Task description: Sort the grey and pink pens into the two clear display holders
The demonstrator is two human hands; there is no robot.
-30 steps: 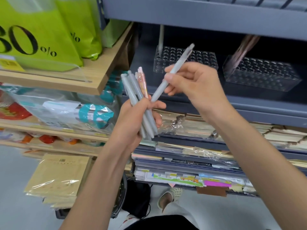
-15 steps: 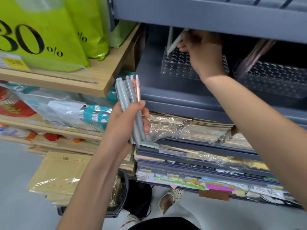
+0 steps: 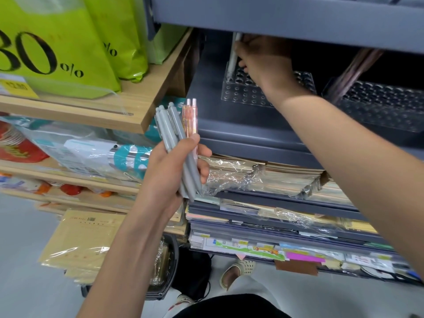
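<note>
My left hand (image 3: 174, 166) grips a bundle of pens upright in front of the grey shelf: three grey pens (image 3: 171, 129) and two pink pens (image 3: 191, 118) behind them. My right hand (image 3: 263, 58) reaches into the shelf over the left clear holder (image 3: 243, 92). It pinches a grey pen (image 3: 233, 57) that stands upright in a hole at the holder's back left corner. The right clear holder (image 3: 387, 106) carries several pink pens (image 3: 353, 72) leaning at its back left.
A grey upper shelf board (image 3: 286, 17) overhangs both holders, leaving little headroom. Green bags (image 3: 68, 42) sit on a wooden shelf (image 3: 137, 104) to the left. Wrapped paper stacks (image 3: 275, 177) fill the trays below. My feet show on the floor.
My right hand carried the grey pen from the bundle up into the shelf and stood it in the left holder's back corner. The left hand kept the remaining pens steady.
</note>
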